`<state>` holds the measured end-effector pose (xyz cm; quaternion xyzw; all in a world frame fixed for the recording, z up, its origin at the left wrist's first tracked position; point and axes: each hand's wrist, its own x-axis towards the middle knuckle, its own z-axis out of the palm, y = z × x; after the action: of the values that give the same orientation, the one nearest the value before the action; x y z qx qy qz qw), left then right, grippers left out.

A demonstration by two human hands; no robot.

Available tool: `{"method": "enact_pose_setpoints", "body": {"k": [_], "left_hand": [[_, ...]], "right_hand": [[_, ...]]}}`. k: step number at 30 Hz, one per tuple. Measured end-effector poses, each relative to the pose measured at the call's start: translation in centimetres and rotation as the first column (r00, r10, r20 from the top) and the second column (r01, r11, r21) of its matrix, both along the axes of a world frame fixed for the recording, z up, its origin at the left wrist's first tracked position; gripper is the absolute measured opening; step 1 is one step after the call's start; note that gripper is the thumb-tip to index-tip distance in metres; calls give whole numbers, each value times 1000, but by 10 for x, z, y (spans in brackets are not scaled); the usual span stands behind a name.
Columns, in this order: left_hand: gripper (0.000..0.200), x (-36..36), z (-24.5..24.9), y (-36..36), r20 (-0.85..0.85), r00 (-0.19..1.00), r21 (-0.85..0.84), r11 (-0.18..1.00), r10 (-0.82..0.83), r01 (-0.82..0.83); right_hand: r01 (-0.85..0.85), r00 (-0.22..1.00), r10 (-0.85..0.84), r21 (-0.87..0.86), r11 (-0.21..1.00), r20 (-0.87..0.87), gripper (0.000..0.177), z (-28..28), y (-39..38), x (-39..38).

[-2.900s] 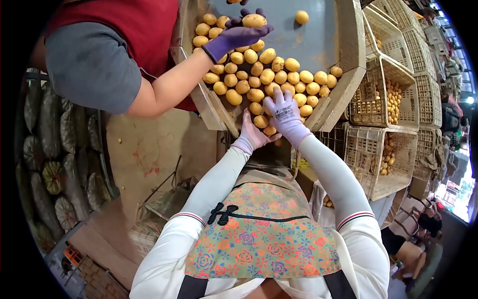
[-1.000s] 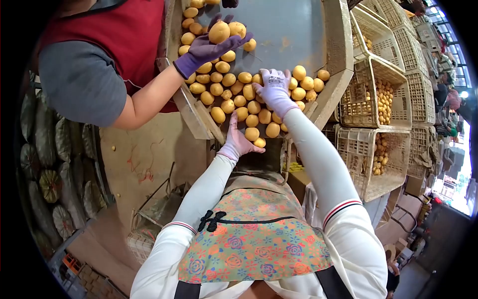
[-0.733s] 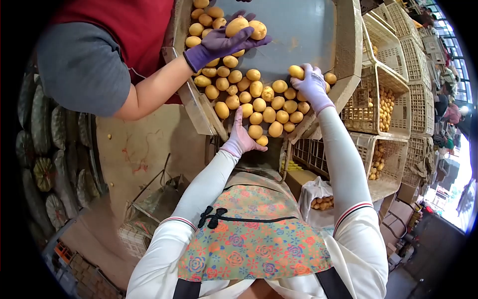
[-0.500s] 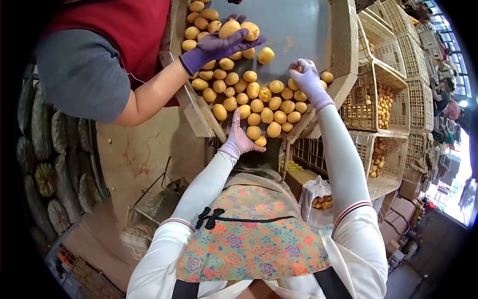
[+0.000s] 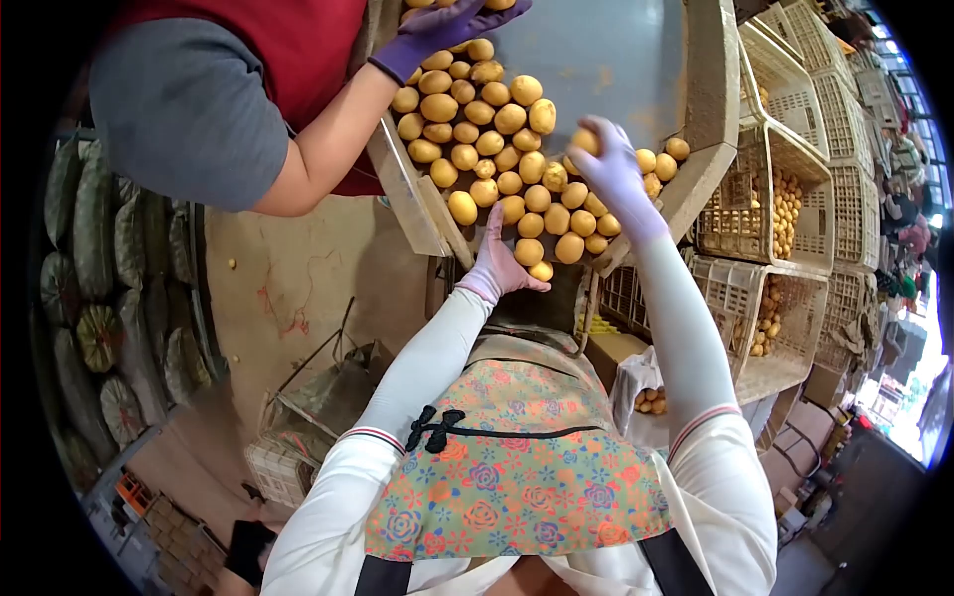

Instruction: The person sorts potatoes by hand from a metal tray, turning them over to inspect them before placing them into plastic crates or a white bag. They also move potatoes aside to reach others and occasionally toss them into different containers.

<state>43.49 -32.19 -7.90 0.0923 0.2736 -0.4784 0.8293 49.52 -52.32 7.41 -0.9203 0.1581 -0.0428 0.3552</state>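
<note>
Many round yellow-brown potatoes point(image 5: 510, 119) lie on a grey sorting table point(image 5: 586, 60) with wooden side boards. At the table's narrow front outlet, my left hand point(image 5: 505, 266), in a light glove, is spread with its fingers apart against the nearest potatoes; it grips none. My right hand point(image 5: 618, 174), in a pale purple glove, is over the right part of the pile. Its fingers are curled round one potato point(image 5: 585, 142), and it is a little blurred.
A co-worker's purple-gloved hand point(image 5: 427, 35) is at the upper left with potatoes. Plastic crates point(image 5: 795, 194), some holding potatoes, are stacked on the right. Filled sacks point(image 5: 94, 243) line the far left. A wooden board point(image 5: 711, 109) edges the table's right side.
My right hand has closed round a potato. The co-worker's hand has moved up and away, and more potatoes lie at the pile's left. The whole view has shifted slightly.
</note>
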Motion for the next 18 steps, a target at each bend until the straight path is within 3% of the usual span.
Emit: {"method": "enact_pose_setpoints", "body": {"k": [1, 2, 4, 5, 6, 7, 9, 10, 11, 12, 13, 14, 16, 17, 18], "left_hand": [[107, -2, -10, -1, 38, 997, -91, 994, 72, -69], [108, 0, 13, -2, 130, 991, 68, 998, -15, 6], [108, 2, 16, -2, 48, 999, 61, 998, -21, 18], [108, 2, 17, -2, -28, 999, 56, 998, -34, 36], [108, 3, 24, -2, -32, 999, 54, 998, -35, 37], [106, 3, 36, -1, -29, 998, 86, 995, -55, 57], [105, 3, 39, -1, -25, 996, 115, 989, -86, 89], [105, 4, 35, 0, -61, 993, 92, 990, -103, 108], [105, 5, 32, -1, -95, 989, 69, 991, -112, 119], [105, 5, 35, 1, -11, 991, 47, 990, -132, 132], [105, 0, 36, 3, -17, 990, 56, 988, -143, 144], [100, 0, 36, 3, -70, 990, 67, 990, -122, 127], [91, 0, 31, 3, -113, 988, 58, 992, -106, 113], [91, -2, 30, 3, -103, 988, 56, 991, -118, 124], [88, -6, 31, 4, -88, 993, 10, 997, -77, 78]], "right_hand": [[-36, 999, 31, 158, 987, 28, 45, 8, -7, -24], [-21, 996, 53, 378, 926, -73, 38, 25, -11, -56], [6, 941, 219, 660, 751, -258, 27, 50, -23, -134], [-11, 885, 276, 575, 818, -376, 25, 57, -32, -178], [65, 838, 287, 608, 792, -464, 27, 56, -45, -226], [278, 689, 246, 562, 779, -681, 34, 50, -61, -280], [288, 399, 201, 330, 899, -895, 42, 23, -95, -383], [84, 317, 51, 82, 993, -947, 44, 29, -83, -394], [-151, 271, -118, -164, 975, -955, 45, 35, -73, -400], [-115, 515, -149, -240, 964, -844, 42, 2, -85, -438], [17, 744, -22, -14, 1000, -667, 43, 15, -67, -399], [-45, 898, 13, -62, 997, -439, 45, 14, -43, -362], [-182, 971, 121, -307, 934, -207, 45, 34, 16, -258], [-215, 975, 189, -304, 928, -113, 56, 24, 36, -225], [-311, 948, 264, -339, 888, -178, 66, -4, 64, -177]]}}
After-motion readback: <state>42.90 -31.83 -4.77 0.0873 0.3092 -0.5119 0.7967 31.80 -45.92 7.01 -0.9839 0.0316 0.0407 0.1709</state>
